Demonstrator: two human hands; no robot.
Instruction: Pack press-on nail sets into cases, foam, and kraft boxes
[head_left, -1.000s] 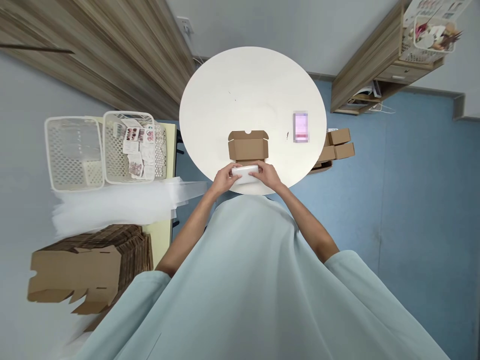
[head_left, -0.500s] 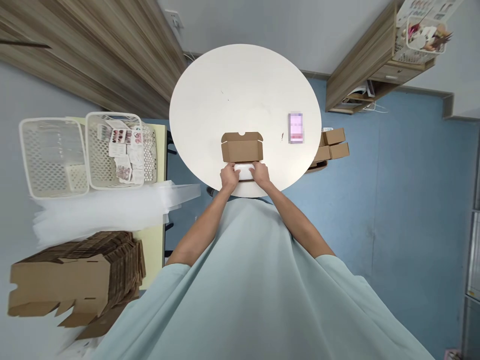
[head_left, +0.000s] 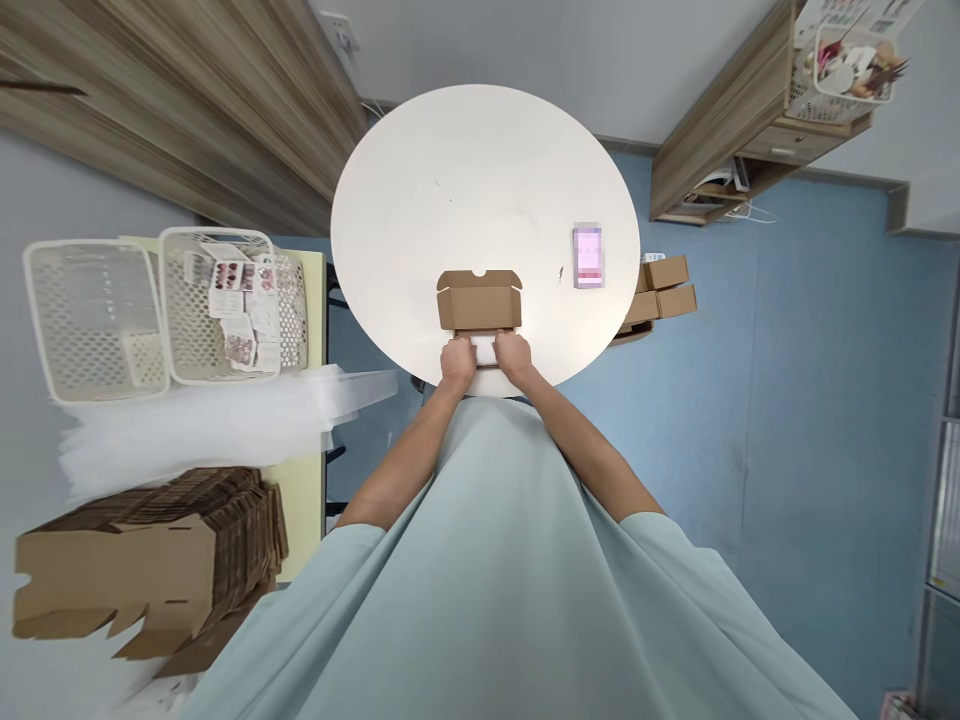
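Note:
At the near edge of the round white table point(head_left: 480, 150) stands an open brown cardboard box point(head_left: 479, 308). Its lid is folded back away from me, with the side flaps spread. Inside the box lies a white wrapped packet point(head_left: 485, 350). My left hand point(head_left: 457, 362) is closed over the packet's left end, its fingers curled down into the box. On the right end my right hand point(head_left: 514, 356) is curled in the same way. Both hands cover the box's side walls, and my fingertips are mostly hidden.
A phone with a blurred pink screen point(head_left: 589, 257) lies on the table's right side. To the left, a side table point(head_left: 304, 480) bears white baskets point(head_left: 217, 378), white wrapping sheets point(head_left: 202, 425) and stacked flat cardboard boxes point(head_left: 112, 565). Small closed boxes point(head_left: 667, 272) are at the right.
My hands have curled further over the packet's ends, which now sits lower inside the box. The whole view has shifted slightly; the lid still stands open.

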